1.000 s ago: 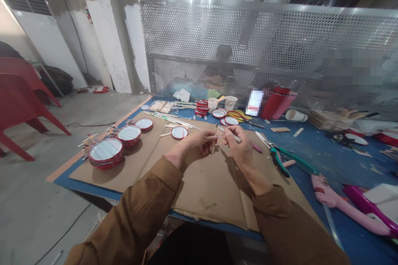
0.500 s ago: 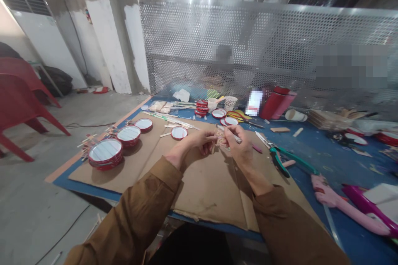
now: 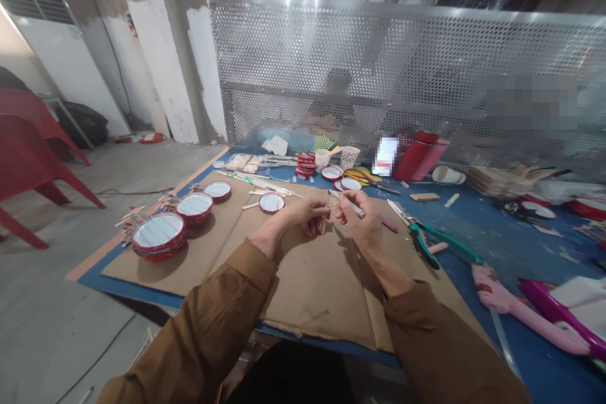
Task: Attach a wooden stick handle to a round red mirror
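My left hand (image 3: 310, 218) is closed on a small wooden piece (image 3: 333, 201) with coloured marks, held upright just above the cardboard sheet (image 3: 312, 284). My right hand (image 3: 360, 218) is pinched round a slim grey pen-like tool (image 3: 358, 209), whose front end is against or very near the piece. Fingers partly cover both, so I cannot tell what kind of tool it is. Beyond my left hand lies a round white disc with a red rim (image 3: 271, 202), beside several thin wooden sticks (image 3: 258, 192). A purple stick (image 3: 389, 224) lies right of my right hand.
Red-rimmed drum-like rounds (image 3: 158, 237) stand on the left of the cardboard. To the right lie green-handled pliers (image 3: 423, 246) and a pink glue gun (image 3: 534, 315). Cups (image 3: 349, 157), a phone (image 3: 386, 156) and a red bottle (image 3: 416, 156) line the back, before a perforated metal panel (image 3: 293, 63).
The whole view has shifted slightly left. Both hands keep nearly the same pose and grip, the right fingers moving only a little at the piece.
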{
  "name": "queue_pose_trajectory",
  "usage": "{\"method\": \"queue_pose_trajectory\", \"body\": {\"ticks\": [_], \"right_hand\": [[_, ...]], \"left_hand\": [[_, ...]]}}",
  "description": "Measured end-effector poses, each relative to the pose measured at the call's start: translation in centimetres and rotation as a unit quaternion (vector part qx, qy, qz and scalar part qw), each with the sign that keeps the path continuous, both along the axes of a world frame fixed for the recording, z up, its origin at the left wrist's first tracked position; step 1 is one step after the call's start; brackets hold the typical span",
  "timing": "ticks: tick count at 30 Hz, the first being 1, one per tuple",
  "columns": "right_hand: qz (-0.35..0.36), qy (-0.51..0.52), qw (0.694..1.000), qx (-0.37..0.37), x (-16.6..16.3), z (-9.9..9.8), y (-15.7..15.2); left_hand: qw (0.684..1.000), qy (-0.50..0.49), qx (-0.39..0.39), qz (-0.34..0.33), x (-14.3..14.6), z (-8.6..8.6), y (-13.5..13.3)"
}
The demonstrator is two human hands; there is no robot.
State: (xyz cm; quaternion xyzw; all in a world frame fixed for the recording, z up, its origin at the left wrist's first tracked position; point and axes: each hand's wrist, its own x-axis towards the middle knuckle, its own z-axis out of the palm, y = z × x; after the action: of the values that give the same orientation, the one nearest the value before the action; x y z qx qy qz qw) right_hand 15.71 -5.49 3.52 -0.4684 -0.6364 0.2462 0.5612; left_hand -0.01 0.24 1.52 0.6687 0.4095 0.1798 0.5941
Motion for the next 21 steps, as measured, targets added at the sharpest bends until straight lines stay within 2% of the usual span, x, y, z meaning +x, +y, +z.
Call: {"method": "queue_pose_trajectory", "body": {"ticks": [15,21], "right_hand": [[-0.011,-0.023,1.0,0.016,0.04,0.19,-0.14],[-0.013,-0.027,1.0,0.008,0.0,0.51,-0.32]], "left_hand": [[1.0,0.009,-0.001,0.004,-0.09,0.38,-0.17],[1.0,0.004,-0.003,0.006,0.02,0.05,0.12]]}}
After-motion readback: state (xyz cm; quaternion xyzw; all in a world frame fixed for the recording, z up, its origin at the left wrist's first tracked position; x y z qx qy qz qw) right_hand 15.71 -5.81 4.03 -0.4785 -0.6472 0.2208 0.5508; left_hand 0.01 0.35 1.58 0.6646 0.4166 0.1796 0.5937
